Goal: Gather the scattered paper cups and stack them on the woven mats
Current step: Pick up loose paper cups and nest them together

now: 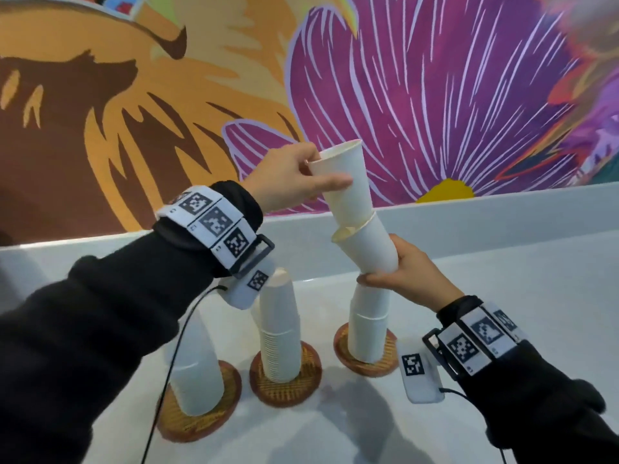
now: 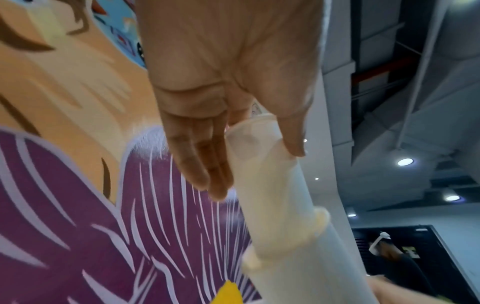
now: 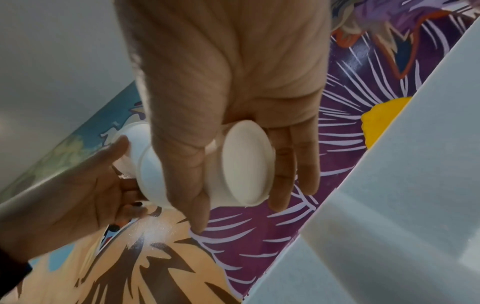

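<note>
My left hand [image 1: 321, 172] pinches the rim of a white paper cup [image 1: 346, 182], thumb outside and fingers at the mouth. Its base sits inside a second cup [image 1: 365, 249] whose rim is dented. My right hand [image 1: 385, 266] grips that lower cup near its base [image 3: 246, 162]. The tilted pair hangs just above the right cup stack [image 1: 368, 326] on a woven mat [image 1: 385, 363]. In the left wrist view, my left hand [image 2: 257, 170] holds the upper cup [image 2: 265, 185]. My right hand [image 3: 241, 205] wraps the lower cup in the right wrist view.
Two more upturned cup stacks stand on mats: a tall middle stack [image 1: 281, 329] on its mat [image 1: 308, 386] and a left stack [image 1: 197, 373] on its mat [image 1: 231, 393]. All rest on a white counter [image 1: 502, 296] against a painted wall [image 1: 435, 95].
</note>
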`<move>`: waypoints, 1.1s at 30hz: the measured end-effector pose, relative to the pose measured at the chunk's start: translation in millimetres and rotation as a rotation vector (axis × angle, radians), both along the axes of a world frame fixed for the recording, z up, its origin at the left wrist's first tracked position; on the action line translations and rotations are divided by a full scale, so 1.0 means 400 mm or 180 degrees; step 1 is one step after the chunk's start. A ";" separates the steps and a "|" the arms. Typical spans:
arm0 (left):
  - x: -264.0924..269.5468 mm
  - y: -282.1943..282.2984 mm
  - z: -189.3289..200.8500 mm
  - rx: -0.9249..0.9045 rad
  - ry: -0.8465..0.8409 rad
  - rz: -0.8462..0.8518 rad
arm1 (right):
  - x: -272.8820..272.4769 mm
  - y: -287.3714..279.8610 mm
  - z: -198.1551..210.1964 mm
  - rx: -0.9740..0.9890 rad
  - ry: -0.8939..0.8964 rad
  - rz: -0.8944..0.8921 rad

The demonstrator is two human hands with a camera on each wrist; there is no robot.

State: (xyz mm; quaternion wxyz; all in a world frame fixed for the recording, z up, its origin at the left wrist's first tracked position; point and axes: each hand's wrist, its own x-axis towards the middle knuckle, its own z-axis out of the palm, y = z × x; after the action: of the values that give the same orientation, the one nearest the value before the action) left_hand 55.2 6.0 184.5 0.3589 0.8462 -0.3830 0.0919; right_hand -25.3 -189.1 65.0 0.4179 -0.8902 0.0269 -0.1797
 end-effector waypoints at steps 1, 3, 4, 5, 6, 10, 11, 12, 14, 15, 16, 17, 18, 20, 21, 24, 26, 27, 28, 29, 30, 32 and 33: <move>-0.006 -0.023 -0.014 0.0085 0.0072 -0.0037 | -0.006 -0.017 0.004 0.0008 -0.0035 -0.0017; -0.020 -0.074 -0.055 0.0356 0.0249 -0.0179 | -0.014 -0.043 0.019 0.0019 -0.0107 -0.0033; -0.028 -0.102 -0.079 0.0346 0.0388 -0.0196 | -0.016 -0.056 0.026 0.0015 -0.0160 -0.0037; -0.034 -0.127 -0.104 0.0229 0.0577 -0.0148 | -0.016 -0.071 0.033 0.0024 -0.0243 -0.0062; -0.040 -0.150 -0.130 0.0041 0.0838 -0.0038 | -0.016 -0.085 0.039 0.0088 -0.0358 -0.0106; -0.038 -0.226 -0.232 -0.0822 0.1801 0.0384 | -0.010 -0.111 0.053 0.0798 -0.1118 -0.0209; -0.042 -0.241 -0.248 -0.0971 0.1893 0.0470 | -0.003 -0.109 0.056 0.0806 -0.1298 -0.0226; -0.043 -0.253 -0.259 -0.1049 0.1899 0.0575 | 0.003 -0.104 0.058 0.0753 -0.1441 -0.0234; -0.035 -0.269 -0.270 -0.0931 0.1725 0.0751 | 0.024 -0.096 0.059 0.0532 -0.1557 -0.0259; -0.025 -0.273 -0.273 -0.0736 0.1633 0.0791 | 0.038 -0.096 0.059 0.0387 -0.1538 -0.0261; -0.013 -0.273 -0.276 -0.0440 0.1579 0.0785 | 0.052 -0.097 0.053 0.0260 -0.1474 -0.0251; -0.003 -0.268 -0.278 -0.0067 0.1543 0.0749 | 0.064 -0.100 0.045 0.0158 -0.1389 -0.0253; 0.005 -0.260 -0.277 0.0331 0.1496 0.0720 | 0.073 -0.102 0.033 0.0068 -0.1252 -0.0277; 0.011 -0.239 -0.264 0.1003 0.1349 0.0710 | 0.098 -0.111 -0.011 -0.0177 -0.0632 -0.0345; 0.016 -0.227 -0.253 0.1162 0.1251 0.0714 | 0.107 -0.111 -0.044 -0.0323 -0.0165 -0.0324; 0.022 -0.183 -0.195 0.1234 0.1033 0.0790 | 0.119 -0.094 -0.137 -0.0574 0.0580 -0.0299; 0.021 -0.145 -0.139 0.1149 0.1032 0.0840 | 0.126 -0.080 -0.147 -0.0786 0.0548 -0.0449; 0.020 -0.120 -0.108 0.1106 0.1029 0.0859 | 0.130 -0.070 -0.141 -0.0926 0.0564 -0.0490; 0.017 -0.093 -0.074 0.1055 0.1006 0.0871 | 0.131 -0.057 -0.131 -0.1060 0.0535 -0.0535; 0.015 -0.062 -0.040 0.1002 0.0962 0.0889 | 0.134 -0.044 -0.121 -0.1157 0.0399 -0.0578; 0.015 -0.029 -0.006 0.0947 0.0900 0.0927 | 0.135 -0.028 -0.110 -0.1194 0.0124 -0.0587; 0.020 0.040 0.056 0.0837 0.0744 0.1098 | 0.136 0.014 -0.086 -0.1056 -0.0583 -0.0451; 0.029 0.076 0.081 0.0779 0.0663 0.1216 | 0.138 0.036 -0.077 -0.0922 -0.0830 -0.0337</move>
State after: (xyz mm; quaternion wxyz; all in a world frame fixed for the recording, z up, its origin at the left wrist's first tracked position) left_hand 66.9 36.4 216.9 0.2673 0.9454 -0.1852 0.0233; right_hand 29.7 -174.9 34.3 0.2754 -0.9075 -0.0067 -0.3171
